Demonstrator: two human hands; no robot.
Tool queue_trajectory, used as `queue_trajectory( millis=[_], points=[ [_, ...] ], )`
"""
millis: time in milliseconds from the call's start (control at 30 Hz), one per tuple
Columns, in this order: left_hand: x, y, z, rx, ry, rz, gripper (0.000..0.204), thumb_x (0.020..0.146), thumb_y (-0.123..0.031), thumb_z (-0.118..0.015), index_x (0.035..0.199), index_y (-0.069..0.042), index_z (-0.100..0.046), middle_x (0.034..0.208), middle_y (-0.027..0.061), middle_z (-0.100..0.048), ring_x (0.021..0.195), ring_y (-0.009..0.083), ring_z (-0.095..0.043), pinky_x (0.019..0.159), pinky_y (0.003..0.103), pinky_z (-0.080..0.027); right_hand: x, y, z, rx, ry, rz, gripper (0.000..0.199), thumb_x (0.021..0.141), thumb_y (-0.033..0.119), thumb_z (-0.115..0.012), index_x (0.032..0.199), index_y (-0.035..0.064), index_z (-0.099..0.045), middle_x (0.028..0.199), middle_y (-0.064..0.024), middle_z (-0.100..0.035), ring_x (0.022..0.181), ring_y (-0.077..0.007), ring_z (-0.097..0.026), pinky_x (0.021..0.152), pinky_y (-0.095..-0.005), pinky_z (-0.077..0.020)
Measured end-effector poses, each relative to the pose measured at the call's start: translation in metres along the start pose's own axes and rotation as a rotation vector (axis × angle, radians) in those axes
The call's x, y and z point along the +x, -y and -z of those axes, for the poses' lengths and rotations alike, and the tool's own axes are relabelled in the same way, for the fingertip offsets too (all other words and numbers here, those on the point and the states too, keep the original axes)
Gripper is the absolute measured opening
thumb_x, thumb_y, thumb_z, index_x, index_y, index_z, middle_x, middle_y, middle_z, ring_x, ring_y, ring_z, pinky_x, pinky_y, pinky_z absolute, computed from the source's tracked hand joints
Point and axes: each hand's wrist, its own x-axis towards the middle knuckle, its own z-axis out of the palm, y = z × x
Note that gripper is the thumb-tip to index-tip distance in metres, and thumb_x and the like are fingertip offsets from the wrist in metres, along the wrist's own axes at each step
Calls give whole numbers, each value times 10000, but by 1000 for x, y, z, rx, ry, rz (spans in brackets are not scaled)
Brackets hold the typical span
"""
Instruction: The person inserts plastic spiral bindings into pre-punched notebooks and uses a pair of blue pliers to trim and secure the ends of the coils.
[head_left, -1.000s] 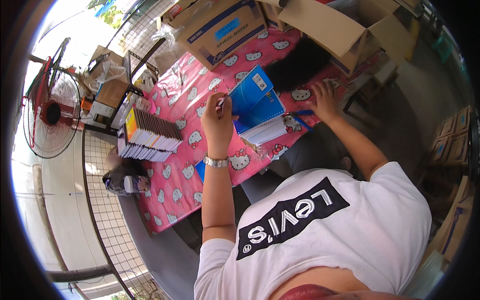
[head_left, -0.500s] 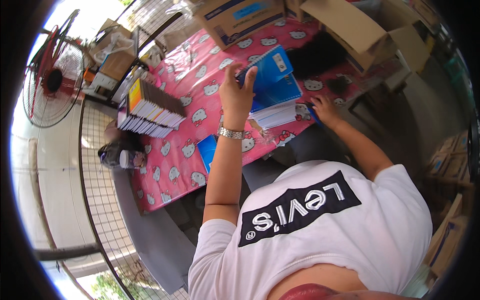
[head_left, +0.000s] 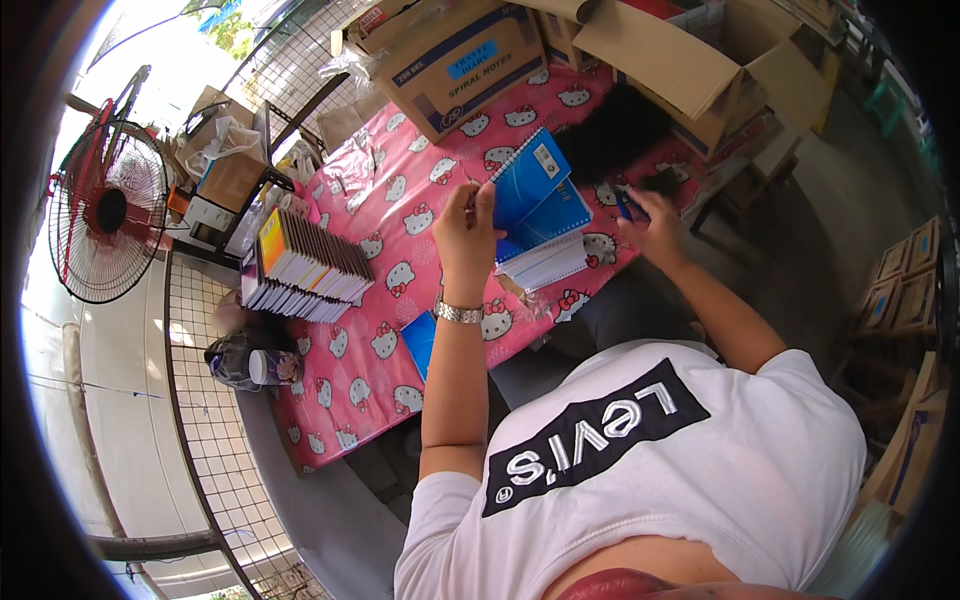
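Observation:
A blue-covered spiral notebook [head_left: 532, 175] lies tilted on top of a stack of notebooks [head_left: 545, 262] whose white page edges face me. My left hand [head_left: 466, 235], with a metal watch on its wrist, is closed with thumb and fingers together at the notebook's left edge, seemingly pinching it. To the right of the stack, my right hand [head_left: 652, 228] is curled around a slim dark-blue tool [head_left: 628, 206], too small and blurred to name. Another blue notebook [head_left: 419, 340] lies near the table's front edge, partly hidden by my left forearm.
A pink cartoon-print cloth [head_left: 365, 340] covers the table. At its left stands a row of dark and yellow notebooks [head_left: 310, 265], with a lidded jar [head_left: 262, 367] nearby. A closed carton [head_left: 465, 75] and an open carton [head_left: 690, 75] stand behind. Further left is a fan [head_left: 108, 210].
My left hand's fingers have come together at the notebook's edge. My right hand has lifted, with the blue tool now showing upright in it. The whole view has shifted slightly.

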Motion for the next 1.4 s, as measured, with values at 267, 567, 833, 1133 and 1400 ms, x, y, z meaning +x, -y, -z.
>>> queue_trajectory(
  millis=[267, 567, 833, 1133, 1400],
  points=[
    [-7, 9, -4, -98, -52, -98, 220, 945, -137, -643, 1096, 20, -606, 846, 61, -650, 621, 42, -572, 499, 240, -565, 64, 145, 41, 253, 155, 415, 599, 721, 192, -779, 1276, 47, -603, 1200, -127, -602, 1106, -302, -572, 986, -394, -455],
    [-15, 12, -2, -217, -26, -92, 158, 929, 6, -594, 1069, 59, -642, 874, 76, -694, 781, 116, -687, 598, 237, -597, 70, 166, 33, 135, 189, 526, 557, 689, 187, -785, 1199, 9, -647, 1146, -128, -633, 1080, -310, -581, 961, -405, -458],
    [-19, 23, -3, -235, -40, -123, 226, 901, 51, -602, 1121, 49, -655, 894, 83, -709, 764, 123, -686, 621, 237, -583, 67, 175, 44, 263, 435, 317, 499, 761, 199, -754, 1200, -11, -642, 1080, -145, -654, 1030, -269, -620, 923, -367, -477],
    [-54, 34, 43, -149, -514, -157, 209, 903, 1, -638, 1109, 36, -637, 948, 111, -682, 716, 142, -664, 549, 254, -590, 54, 130, 39, 501, 273, 212, 483, 834, 260, -694, 1248, 29, -600, 1154, -132, -592, 1092, -227, -571, 960, -338, -449],
    [-176, 162, 125, -367, -849, 467, 275, 943, -14, -550, 1213, 37, -542, 1001, 95, -627, 746, 138, -633, 509, 258, -599, -6, -56, -68, 251, 279, -11, 395, 873, 149, -633, 1258, 84, -575, 1104, -114, -595, 1015, -301, -602, 896, -400, -485]
  ],
)
